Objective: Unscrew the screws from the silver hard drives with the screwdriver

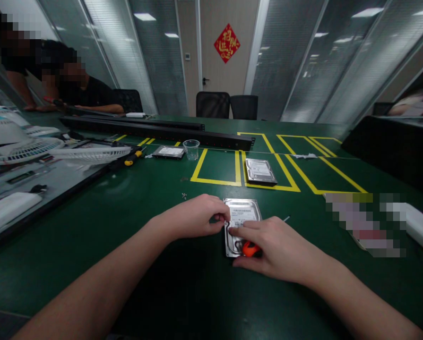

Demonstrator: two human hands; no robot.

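Note:
A silver hard drive (242, 213) lies flat on the green table (183, 274) right in front of me. My left hand (197, 216) rests against its left edge, fingers curled and pinched at the drive's side. My right hand (277, 248) lies over the drive's near right corner, closed round a screwdriver with an orange handle (250, 249); its forefinger stretches left across the drive's label. The screwdriver's tip is hidden. A few small screws (185, 194) lie on the table just beyond my left hand.
Another hard drive (260, 171) lies in a yellow-taped box (272, 187), a third one (168, 151) beside a clear plastic cup (191, 149). A yellow-handled screwdriver (130, 159), white fan grilles (90, 153) and a long black bar (154, 129) sit at left; a person leans on the table there.

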